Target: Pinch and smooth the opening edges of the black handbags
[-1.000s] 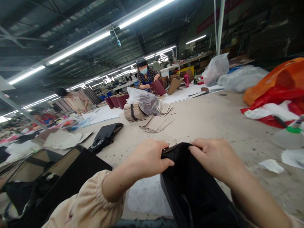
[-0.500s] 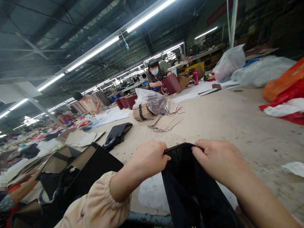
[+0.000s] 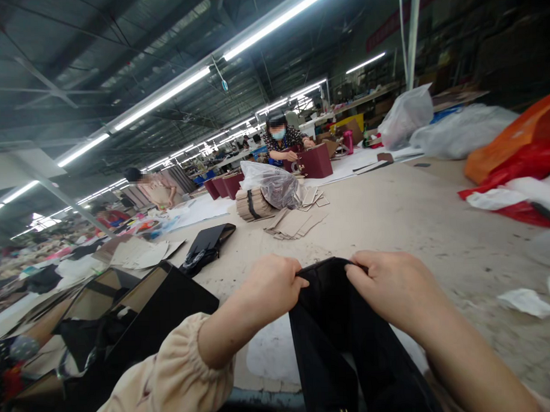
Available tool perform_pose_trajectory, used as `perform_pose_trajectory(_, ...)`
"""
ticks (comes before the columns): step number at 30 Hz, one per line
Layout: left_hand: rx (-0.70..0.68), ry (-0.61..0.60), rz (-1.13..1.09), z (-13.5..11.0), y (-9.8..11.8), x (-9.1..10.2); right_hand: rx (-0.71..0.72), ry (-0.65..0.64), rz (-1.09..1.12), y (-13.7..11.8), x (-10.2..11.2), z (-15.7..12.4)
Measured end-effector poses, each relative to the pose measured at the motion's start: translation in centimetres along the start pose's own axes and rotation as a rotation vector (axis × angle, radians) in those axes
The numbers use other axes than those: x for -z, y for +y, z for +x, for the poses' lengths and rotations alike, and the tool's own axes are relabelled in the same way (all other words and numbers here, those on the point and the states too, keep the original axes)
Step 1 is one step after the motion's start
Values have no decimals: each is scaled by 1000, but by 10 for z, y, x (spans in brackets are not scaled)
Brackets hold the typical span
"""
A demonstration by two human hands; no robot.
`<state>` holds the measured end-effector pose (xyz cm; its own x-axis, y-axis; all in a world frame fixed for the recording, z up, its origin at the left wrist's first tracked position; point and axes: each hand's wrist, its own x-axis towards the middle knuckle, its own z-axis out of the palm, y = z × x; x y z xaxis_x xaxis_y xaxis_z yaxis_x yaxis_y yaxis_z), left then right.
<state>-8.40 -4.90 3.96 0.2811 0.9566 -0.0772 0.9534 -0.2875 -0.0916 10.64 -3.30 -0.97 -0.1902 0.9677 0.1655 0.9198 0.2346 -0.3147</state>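
Observation:
A black bag [image 3: 322, 348] hangs at the near edge of the table, its mouth spread between my two hands. My left hand [image 3: 275, 284] is closed on the left end of the bag's far rim, thumb and fingers pinching it. At the right end of that rim, my right hand [image 3: 388, 280] pinches the edge in the same way. The bag's inside is dark, and a small gold-coloured fitting shows low on it. White sheet material [image 3: 273, 353] lies on the table just behind the bag.
Several black boxy bags [image 3: 165, 312] stand at the left. A flat black piece [image 3: 208, 244] lies beyond them. Cardboard pieces [image 3: 293, 220] and a strapped bundle [image 3: 252, 205] are mid-table. Plastic bags [image 3: 471, 130] sit at the right. A co-worker [image 3: 284, 136] handles a maroon bag [image 3: 316, 161].
My hands keep their pinch on the bag's rim, almost unmoved. The view has shifted slightly, so the table's contents appear farther left. Across the table, the co-worker's maroon bag has turned and come lower.

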Motion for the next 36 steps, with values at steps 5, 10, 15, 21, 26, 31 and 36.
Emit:
perform_pose_trajectory(5,-9,12,-43,0,-4,-2,1,11,-6,0,-1,0)
perform_pose_trajectory(10,-4,29,-23,0,-5,-7,9,15,1,-1,-2,1)
perform_pose_trajectory(15,-11,52,-30,1,-4,-10,7,12,5,1,-3,2)
perform_pose_trajectory(21,20,71,-165,3,-6,-11,4,22,9,2,-3,2)
perform_pose_trajectory(26,60,55,-256,6,-9,-9,15,25,17,0,-3,2)
perform_pose_trajectory(31,60,33,-327,8,-13,-9,3,24,47,-1,-3,2)
perform_pose_trajectory(36,58,-70,-433,12,-19,-14,-10,23,69,0,-2,3)
